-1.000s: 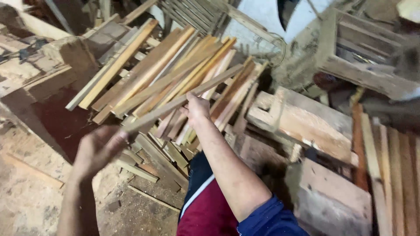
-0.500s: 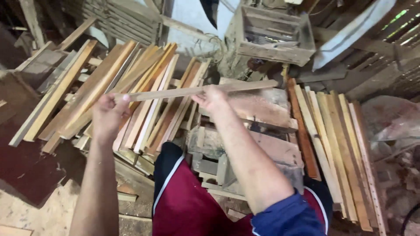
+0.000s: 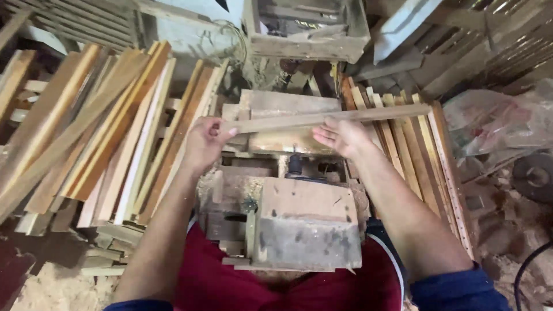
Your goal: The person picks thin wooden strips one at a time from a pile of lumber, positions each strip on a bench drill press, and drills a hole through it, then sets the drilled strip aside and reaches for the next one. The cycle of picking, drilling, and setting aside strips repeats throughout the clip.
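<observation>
Both my hands hold one long thin wooden strip (image 3: pixel 299 119) level across the middle of the view. My left hand (image 3: pixel 206 141) grips its left end. Under its middle, my right hand (image 3: pixel 341 136) supports it with fingers spread. The strip's right end reaches over a row of slats (image 3: pixel 412 144). Below the strip sits a worn wooden block machine (image 3: pixel 299 219) with a dark round part and sawdust on it, just in front of my red shorts.
A big pile of long wooden slats (image 3: pixel 109 126) leans at the left. A wooden crate (image 3: pixel 305 34) stands at the back. A plastic bag (image 3: pixel 501 124) and a dark round disc (image 3: pixel 533 175) lie at the right. Sawdust covers the floor (image 3: pixel 46 288).
My hands have carried the strip from the slat pile at the left over to the wooden machine; the view has swung right with them, and the strip is now level.
</observation>
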